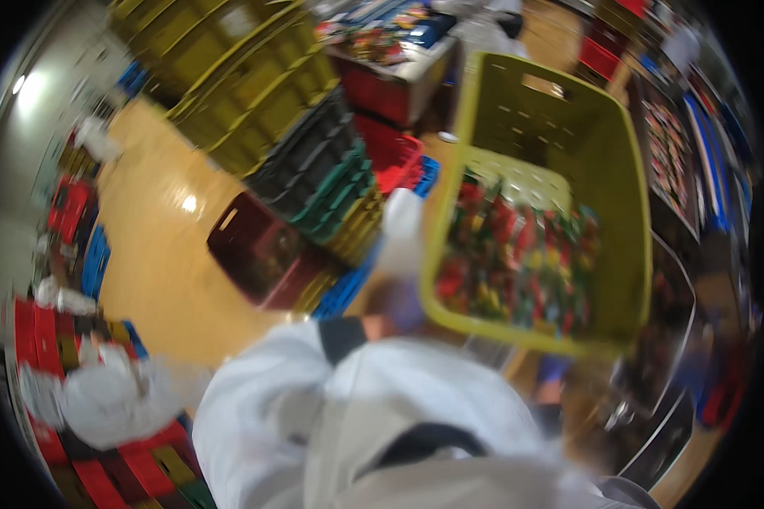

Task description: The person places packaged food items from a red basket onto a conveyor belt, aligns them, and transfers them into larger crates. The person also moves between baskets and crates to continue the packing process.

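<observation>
A yellow-green plastic crate is held tilted in front of me, its open top facing me. Inside it, at the near end, lies a heap of small wrapped packets in red, green and yellow, blurred by motion. My left hand, in a bluish-purple glove, grips the crate at its near left corner. Below the near rim, my right hand, gloved in blue, supports the crate and is mostly hidden by it. The fingers of both hands are smeared or covered.
Tall stacked yellow crates stand ahead on the left, beside a dark red crate and blue pallets. A person in white is at the lower left near red crates. A tray of packets lies to the right.
</observation>
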Action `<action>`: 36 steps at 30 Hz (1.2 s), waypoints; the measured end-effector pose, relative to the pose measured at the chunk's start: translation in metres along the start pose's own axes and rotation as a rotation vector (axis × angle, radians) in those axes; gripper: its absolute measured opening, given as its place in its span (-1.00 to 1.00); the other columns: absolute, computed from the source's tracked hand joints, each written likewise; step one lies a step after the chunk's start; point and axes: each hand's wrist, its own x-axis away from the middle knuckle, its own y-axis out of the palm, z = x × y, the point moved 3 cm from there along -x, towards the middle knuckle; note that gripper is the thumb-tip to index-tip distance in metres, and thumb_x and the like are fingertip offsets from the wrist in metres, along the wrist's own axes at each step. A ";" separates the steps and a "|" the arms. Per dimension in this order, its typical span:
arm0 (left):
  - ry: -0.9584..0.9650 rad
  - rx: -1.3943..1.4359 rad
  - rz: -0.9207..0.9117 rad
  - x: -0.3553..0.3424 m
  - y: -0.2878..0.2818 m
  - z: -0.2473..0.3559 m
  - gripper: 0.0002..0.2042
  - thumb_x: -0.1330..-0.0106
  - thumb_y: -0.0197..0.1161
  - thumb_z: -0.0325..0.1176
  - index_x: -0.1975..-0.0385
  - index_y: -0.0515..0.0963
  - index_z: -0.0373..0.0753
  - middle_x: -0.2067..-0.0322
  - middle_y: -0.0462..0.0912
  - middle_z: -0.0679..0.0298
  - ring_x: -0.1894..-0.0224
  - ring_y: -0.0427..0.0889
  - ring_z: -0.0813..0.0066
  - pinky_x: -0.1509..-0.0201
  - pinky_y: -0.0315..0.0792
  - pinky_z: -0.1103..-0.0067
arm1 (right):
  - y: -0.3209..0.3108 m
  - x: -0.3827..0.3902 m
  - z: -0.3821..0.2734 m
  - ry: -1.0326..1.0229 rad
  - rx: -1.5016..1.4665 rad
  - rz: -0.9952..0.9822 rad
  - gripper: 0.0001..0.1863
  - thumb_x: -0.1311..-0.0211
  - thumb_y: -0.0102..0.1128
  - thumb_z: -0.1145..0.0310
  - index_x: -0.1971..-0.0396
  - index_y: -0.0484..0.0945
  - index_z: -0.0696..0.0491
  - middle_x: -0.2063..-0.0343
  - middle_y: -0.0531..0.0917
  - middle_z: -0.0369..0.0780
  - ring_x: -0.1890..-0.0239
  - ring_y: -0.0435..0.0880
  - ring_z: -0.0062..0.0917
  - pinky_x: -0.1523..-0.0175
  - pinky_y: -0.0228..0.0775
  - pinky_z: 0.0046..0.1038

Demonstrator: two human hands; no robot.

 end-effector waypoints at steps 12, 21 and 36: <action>-0.101 -0.024 -0.169 -0.047 -0.010 -0.049 -0.57 -0.39 0.03 -0.19 -0.10 0.32 -0.40 0.09 0.56 0.11 0.12 0.58 0.30 0.03 0.50 0.47 | 0.067 -0.013 0.040 0.033 -0.038 0.031 -0.35 -0.11 0.24 0.39 -0.17 0.16 0.21 0.03 0.45 -0.10 -0.05 0.44 -0.33 -0.18 0.25 -0.35; -0.004 -0.033 -0.181 -0.169 0.002 -0.034 -0.61 -0.40 0.00 -0.21 -0.09 0.33 -0.37 0.08 0.56 0.14 0.11 0.57 0.34 0.03 0.50 0.48 | 0.091 -0.048 0.069 0.068 -0.179 0.068 -0.26 -0.12 0.22 0.32 -0.23 0.06 0.23 -0.04 0.40 -0.07 -0.10 0.39 -0.32 -0.23 0.18 -0.33; 0.358 0.031 -0.047 -0.474 0.081 -0.016 -0.67 -0.43 -0.04 -0.26 -0.07 0.36 -0.31 0.06 0.54 0.20 0.10 0.56 0.42 0.03 0.50 0.51 | 0.239 -0.236 0.112 -0.019 -0.125 0.191 -0.16 -0.07 0.20 0.38 -0.28 -0.05 0.27 -0.12 0.35 0.01 -0.18 0.35 -0.26 -0.28 0.14 -0.31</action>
